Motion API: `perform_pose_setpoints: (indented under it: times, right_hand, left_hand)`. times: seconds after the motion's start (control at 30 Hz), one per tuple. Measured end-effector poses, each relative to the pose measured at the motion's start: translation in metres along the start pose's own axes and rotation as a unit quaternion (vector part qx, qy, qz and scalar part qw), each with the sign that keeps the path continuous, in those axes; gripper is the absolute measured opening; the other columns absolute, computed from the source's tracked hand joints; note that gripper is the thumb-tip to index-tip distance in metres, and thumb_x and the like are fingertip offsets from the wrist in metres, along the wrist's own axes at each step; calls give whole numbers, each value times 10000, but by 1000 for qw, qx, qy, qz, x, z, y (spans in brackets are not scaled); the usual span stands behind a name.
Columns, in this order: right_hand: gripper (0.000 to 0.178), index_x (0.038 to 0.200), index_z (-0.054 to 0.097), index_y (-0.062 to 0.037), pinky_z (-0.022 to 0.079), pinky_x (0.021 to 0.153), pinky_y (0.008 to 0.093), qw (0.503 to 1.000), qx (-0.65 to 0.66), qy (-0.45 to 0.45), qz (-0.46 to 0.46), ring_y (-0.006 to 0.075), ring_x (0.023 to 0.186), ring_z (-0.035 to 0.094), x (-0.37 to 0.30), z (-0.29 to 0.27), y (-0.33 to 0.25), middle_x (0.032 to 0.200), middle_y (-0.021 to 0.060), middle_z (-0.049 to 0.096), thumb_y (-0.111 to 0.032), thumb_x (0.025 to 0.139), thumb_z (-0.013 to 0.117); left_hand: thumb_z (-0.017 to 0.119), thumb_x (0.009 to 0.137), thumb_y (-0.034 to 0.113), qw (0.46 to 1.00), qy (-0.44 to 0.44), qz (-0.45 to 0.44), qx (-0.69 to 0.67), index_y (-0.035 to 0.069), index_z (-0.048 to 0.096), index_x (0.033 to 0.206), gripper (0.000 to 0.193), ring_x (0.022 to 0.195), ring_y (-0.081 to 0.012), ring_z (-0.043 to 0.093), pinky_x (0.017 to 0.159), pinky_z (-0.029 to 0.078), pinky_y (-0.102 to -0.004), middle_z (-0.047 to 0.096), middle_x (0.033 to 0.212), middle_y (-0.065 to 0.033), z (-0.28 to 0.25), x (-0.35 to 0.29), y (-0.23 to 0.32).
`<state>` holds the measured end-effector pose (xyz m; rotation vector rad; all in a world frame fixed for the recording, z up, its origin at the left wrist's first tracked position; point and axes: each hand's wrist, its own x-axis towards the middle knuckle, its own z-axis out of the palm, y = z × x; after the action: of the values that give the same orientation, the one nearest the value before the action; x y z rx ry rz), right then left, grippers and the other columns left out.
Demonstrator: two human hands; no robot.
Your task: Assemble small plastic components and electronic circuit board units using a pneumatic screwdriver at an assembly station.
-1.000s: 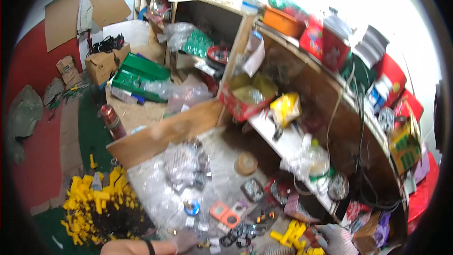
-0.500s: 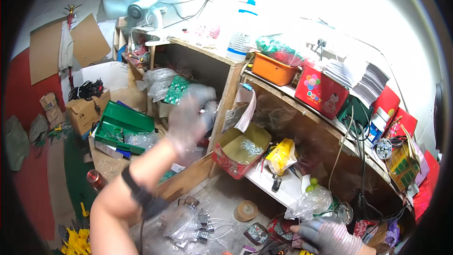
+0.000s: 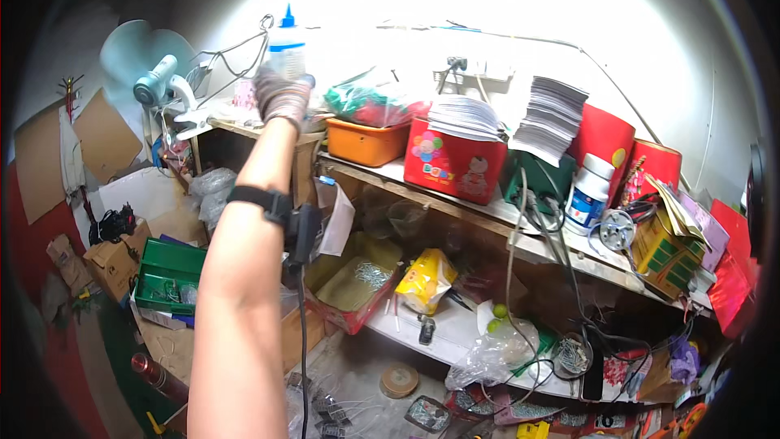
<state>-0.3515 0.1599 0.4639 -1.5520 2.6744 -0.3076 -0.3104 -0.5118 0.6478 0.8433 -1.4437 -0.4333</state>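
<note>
My left hand [image 3: 284, 99], in a striped knit glove with grey fingertips, is raised to the upper shelf. Its fingers close round the lower part of a clear squeeze bottle [image 3: 287, 57] with a blue collar and a pointed blue nozzle. The bottle stands upright, and its base is hidden behind the glove. A black strap with a small dark box [image 3: 304, 233] on it circles my left wrist, and a cable hangs from the box. Right of the glove sits an orange bin [image 3: 367, 143] with bagged green and red things. My right hand is out of view.
A fan [image 3: 154, 85] stands left on the shelf. Rightward are a red box [image 3: 451, 164], paper stacks [image 3: 552, 118] and a white jar [image 3: 591, 191]. Below, a tray of screws [image 3: 349, 289] and a yellow packet [image 3: 426, 280] sit beside hanging cables.
My left hand has risen from the lower cubby to the bottle and closed on it. The view has swung up and right. My right hand has left the picture.
</note>
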Motion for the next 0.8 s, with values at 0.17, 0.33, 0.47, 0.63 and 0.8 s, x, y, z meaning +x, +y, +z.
perform_pose_setpoints:
  times: [0.17,0.33,0.47,0.63,0.8]
  right_hand:
    - [196,964,633,-20,482,684,404,999,46,18,8,364,806,596,-16,8,5,852,157,613,-131,810,679]
    - [304,934,631,3,460,623,344,937,297,93,155,230,657,569,-25,6,-33,754,153,577,-216,755,742]
    - [327,762,571,-64,428,512,391,964,262,19,29,344,576,575,-30,46,-21,624,138,541,-354,779,721]
    - [331,747,553,-86,443,508,431,955,272,-93,75,358,602,589,-128,68,-8,595,146,530,-380,872,638]
    - [284,818,521,-50,440,552,426,884,405,-61,224,397,649,567,-212,99,6,646,157,536,-301,900,625]
  left_hand:
    - [822,662,218,983,48,177,-12,40,421,1212,703,998,-392,611,886,495,-445,605,1088,-227,-72,-100,48]
    - [797,657,218,830,-417,347,-132,52,482,1231,676,899,-352,630,765,509,-425,635,979,-165,-143,-349,75]
    - [846,560,381,729,-644,230,-24,55,570,1148,727,897,-341,600,775,477,-438,604,1020,-145,-215,-507,65]
    - [842,557,365,638,-730,244,-23,37,562,1173,752,935,-343,589,812,461,-453,597,1036,-145,-266,-584,89]
    - [810,579,323,533,-815,225,-16,79,547,1207,724,966,-316,589,819,476,-419,589,1055,-138,-265,-638,121]
